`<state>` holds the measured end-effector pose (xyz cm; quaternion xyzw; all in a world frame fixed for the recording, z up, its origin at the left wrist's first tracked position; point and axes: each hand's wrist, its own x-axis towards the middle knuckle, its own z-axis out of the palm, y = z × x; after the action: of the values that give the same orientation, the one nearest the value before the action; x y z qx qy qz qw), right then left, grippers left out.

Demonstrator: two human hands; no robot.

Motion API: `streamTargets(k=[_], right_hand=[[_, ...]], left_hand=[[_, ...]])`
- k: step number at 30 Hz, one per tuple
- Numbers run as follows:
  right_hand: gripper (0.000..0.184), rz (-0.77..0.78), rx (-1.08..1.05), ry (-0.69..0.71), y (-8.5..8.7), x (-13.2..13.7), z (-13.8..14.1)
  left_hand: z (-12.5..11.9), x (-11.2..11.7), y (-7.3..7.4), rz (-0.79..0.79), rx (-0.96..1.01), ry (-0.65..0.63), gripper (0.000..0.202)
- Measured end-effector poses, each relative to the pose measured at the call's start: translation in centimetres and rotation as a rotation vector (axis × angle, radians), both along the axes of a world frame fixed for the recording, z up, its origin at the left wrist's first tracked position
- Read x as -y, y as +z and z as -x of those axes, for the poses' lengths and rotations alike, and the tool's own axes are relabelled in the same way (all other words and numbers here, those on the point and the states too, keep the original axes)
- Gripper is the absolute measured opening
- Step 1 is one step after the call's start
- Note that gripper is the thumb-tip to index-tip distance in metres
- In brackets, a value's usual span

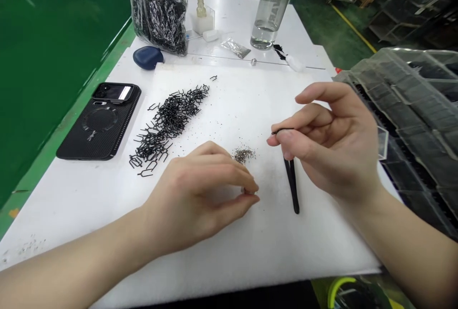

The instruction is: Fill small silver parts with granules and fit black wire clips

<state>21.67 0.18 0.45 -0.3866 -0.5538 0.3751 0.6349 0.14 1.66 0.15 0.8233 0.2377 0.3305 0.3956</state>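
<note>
My left hand [193,199] rests on a white foam sheet [229,251], its thumb and fingertips pinched on a tiny silvery piece [246,190]. Just above those fingertips lies a small heap of metallic grains [244,155]. My right hand [322,142] holds a short black wire clip [282,131] between thumb and forefinger. Black tweezers [292,187] run down from under that hand, their upper end hidden by the fingers. To the left, a loose pile of bent black wire clips [166,125] spreads across the foam.
A phone in a black case [100,120] and a navy pouch [148,57] lie at the left. Behind stand a plastic bag of black clips [160,17] and a clear water bottle [266,22]. Clear compartment trays [404,103] sit to the right, past the table edge.
</note>
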Motion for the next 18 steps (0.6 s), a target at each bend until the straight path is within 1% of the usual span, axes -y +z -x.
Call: streamTargets(k=[3,6,8,9,12,15,18], right_hand=[[0.044,0.001,0.041,-0.012,-0.1,-0.1,0.0],[0.046,0.008,0.064,-0.005,-0.2,-0.1,0.0],[0.047,-0.008,0.064,0.008,-0.2,-0.1,0.0],[0.048,-0.014,0.065,0.013,-0.3,0.0,0.0],[0.049,-0.013,0.076,0.017,-0.3,0.0,0.1],[0.048,-0.005,0.086,0.018,-0.3,0.1,0.1],[0.048,0.003,0.077,0.026,-0.3,0.2,0.3]], left_hand=[[0.0,0.2,-0.9,-0.205,-0.048,-0.015,0.010],[0.1,0.3,-1.2,-0.259,-0.096,0.005,0.008],[0.1,0.4,-1.0,-0.247,-0.108,0.050,0.008],[0.1,0.4,-0.7,-0.235,-0.103,0.082,0.012],[0.2,0.6,0.0,-0.165,-0.004,0.160,0.040],[0.3,0.7,0.2,-0.087,0.116,0.117,0.058],[0.4,0.7,0.1,-0.009,0.142,0.065,0.069]])
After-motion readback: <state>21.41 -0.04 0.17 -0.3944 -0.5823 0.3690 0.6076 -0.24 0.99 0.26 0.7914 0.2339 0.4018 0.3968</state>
